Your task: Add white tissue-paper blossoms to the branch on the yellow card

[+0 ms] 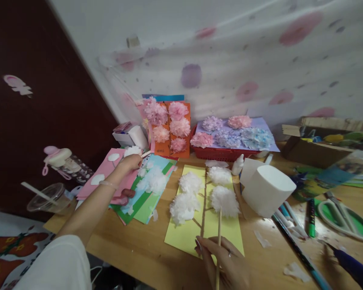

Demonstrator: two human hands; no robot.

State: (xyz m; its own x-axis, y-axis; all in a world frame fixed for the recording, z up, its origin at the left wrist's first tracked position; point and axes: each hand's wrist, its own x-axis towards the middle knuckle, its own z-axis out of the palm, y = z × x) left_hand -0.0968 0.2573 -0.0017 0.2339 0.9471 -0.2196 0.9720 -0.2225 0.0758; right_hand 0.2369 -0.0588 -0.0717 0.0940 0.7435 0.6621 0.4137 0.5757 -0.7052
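Observation:
My left hand [131, 162] reaches far left over a pile of pink, blue and green paper sheets [139, 193]. Its fingers are curled on the pink sheet near a white tissue puff [132, 151]. My right hand [226, 262] is low at the front and pinches a thin wooden stick [219, 225]. The stick's tip points at a yellow card [205, 225]. Several white tissue flowers [225, 200] and a drawn brown branch sit on that card.
A white paper roll [268, 189] lies right of the card, with a glue bottle [237, 164] behind it. Pink flowers on orange card [169, 129] and a red basket [220, 154] stand at the back. Scissors [339, 213], markers [311, 219] and a cardboard box [314, 151] fill the right. A plastic cup [46, 198] stands left.

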